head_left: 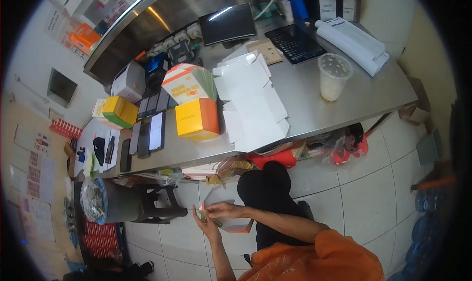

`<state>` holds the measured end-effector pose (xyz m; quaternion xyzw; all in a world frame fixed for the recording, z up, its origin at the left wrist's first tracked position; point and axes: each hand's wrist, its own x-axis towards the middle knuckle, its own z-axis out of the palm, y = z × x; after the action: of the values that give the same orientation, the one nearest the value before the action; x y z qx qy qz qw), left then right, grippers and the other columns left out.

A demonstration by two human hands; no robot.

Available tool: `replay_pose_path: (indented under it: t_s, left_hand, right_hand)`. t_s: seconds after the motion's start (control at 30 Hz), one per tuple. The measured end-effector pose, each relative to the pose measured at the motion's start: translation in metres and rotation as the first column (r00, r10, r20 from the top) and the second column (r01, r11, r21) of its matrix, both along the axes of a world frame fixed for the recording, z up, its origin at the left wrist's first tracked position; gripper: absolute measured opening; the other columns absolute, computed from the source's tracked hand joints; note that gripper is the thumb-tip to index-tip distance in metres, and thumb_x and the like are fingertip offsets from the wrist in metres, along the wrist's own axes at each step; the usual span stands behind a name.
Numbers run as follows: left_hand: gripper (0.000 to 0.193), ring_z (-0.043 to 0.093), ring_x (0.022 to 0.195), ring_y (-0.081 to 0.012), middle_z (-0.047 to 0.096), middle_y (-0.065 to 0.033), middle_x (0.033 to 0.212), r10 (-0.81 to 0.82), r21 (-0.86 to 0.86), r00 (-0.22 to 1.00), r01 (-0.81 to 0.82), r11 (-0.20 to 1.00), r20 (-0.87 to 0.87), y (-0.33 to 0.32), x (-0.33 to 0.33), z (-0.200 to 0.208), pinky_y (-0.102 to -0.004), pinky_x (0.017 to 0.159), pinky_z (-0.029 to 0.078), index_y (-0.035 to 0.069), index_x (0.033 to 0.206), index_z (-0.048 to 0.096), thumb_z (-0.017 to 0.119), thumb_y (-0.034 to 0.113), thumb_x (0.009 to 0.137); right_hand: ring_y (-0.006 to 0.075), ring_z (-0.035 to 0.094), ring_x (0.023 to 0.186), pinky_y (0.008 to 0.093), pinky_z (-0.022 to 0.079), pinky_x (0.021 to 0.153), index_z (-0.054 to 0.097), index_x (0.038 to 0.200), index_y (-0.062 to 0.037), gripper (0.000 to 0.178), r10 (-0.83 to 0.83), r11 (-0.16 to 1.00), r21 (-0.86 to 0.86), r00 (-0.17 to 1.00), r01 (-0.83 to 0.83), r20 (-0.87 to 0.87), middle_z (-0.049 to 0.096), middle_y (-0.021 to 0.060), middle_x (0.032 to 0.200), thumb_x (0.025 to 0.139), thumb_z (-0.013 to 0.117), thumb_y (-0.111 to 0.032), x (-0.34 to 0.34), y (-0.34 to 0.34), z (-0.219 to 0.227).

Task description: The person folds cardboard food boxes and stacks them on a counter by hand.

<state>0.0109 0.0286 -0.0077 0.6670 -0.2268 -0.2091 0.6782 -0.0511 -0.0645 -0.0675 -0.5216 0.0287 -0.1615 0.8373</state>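
Observation:
In front of my lap I hold a partly folded cardboard box [225, 196], white inside with orange and green on its outer edges. My right hand [222, 210] reaches across from the right, its fingers bent and pinching a corner flap at the box's left side. My left hand [207, 226] comes up from below and supports the same corner, with one finger sticking out to the left. The fingertips of both hands nearly meet there, and part of the corner is hidden behind them.
On the steel table [314, 109] are flat white cartons [253, 96], a yellow-orange box [196, 118], a stack of printed cartons [187, 84], several phones [156, 131], a tablet [295, 44] and a plastic cup [334, 77]. A black stool [160, 202] and a bin [118, 200] stand left.

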Motion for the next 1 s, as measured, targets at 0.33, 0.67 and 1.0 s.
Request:
replay_pose_path:
  t_s: [0.33,0.67,1.0]
  left_hand:
    - [0.035,0.055,0.072,-0.0125,0.063,-0.0058,0.085,0.210,0.104,0.884,-0.276,0.955,0.417,0.019,0.061,-0.004,-0.0278,0.065,0.046,-0.002,0.092,0.058,0.056,0.032,0.100]
    - [0.028,0.049,0.066,-0.0144,0.052,-0.0038,0.066,0.182,0.071,0.725,-0.304,0.950,0.664,-0.020,0.062,0.021,-0.0282,0.061,0.041,-0.003,0.085,0.059,0.058,0.022,0.099]
    - [0.029,0.065,0.075,-0.0143,0.065,-0.0077,0.083,-0.149,0.153,0.984,0.133,0.979,0.094,0.001,0.066,-0.015,-0.0286,0.063,0.056,-0.001,0.096,0.063,0.050,0.025,0.102]
  right_hand:
    - [0.0216,0.058,0.086,0.0342,0.051,0.076,0.051,0.131,-0.0044,0.048,-0.710,0.633,-0.477,0.703,0.610,-0.044,0.059,0.0107,0.099,0.087,0.069,-0.012,-0.015,-0.008,0.019]
    - [0.0181,0.067,0.072,0.0317,0.052,0.063,0.065,0.100,0.0014,0.014,-0.649,0.738,-0.271,0.760,0.618,-0.032,0.070,0.0122,0.087,0.089,0.067,-0.008,-0.007,-0.012,0.007]
    - [0.0213,0.066,0.084,0.0328,0.052,0.068,0.067,0.098,0.0002,0.017,-0.470,0.759,-0.444,0.873,0.477,0.134,0.069,0.0107,0.094,0.093,0.066,-0.016,-0.010,-0.013,0.017]
